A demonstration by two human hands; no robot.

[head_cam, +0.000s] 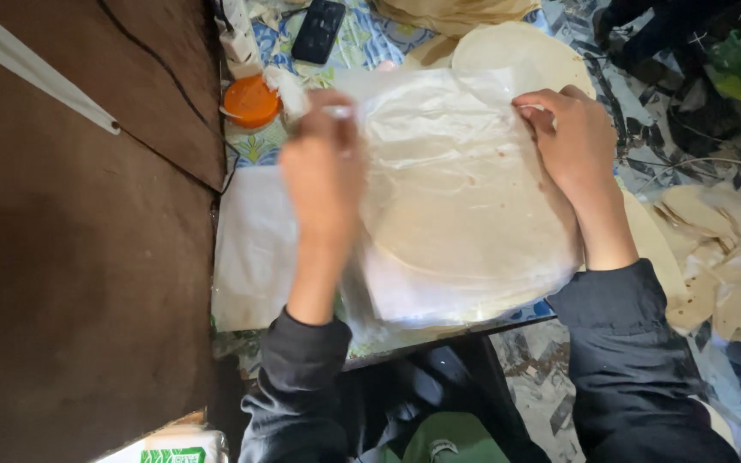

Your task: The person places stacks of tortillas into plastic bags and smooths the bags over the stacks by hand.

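Observation:
A clear plastic bag (448, 171) holding a stack of round flatbreads (473, 249) lies on a small patterned table in front of me. My left hand (323, 167) pinches the bag's far left edge near its opening. My right hand (572, 137) grips the far right edge of the same bag. Both my sleeves are dark. The breads show pale through the plastic.
More flatbreads (521, 51) lie beyond the bag, and several folded ones (722, 257) are piled at the right. An orange lid (250, 101) and a black phone (318, 31) sit at the far left. A white sheet (250, 249) lies beside a brown panel (79, 240).

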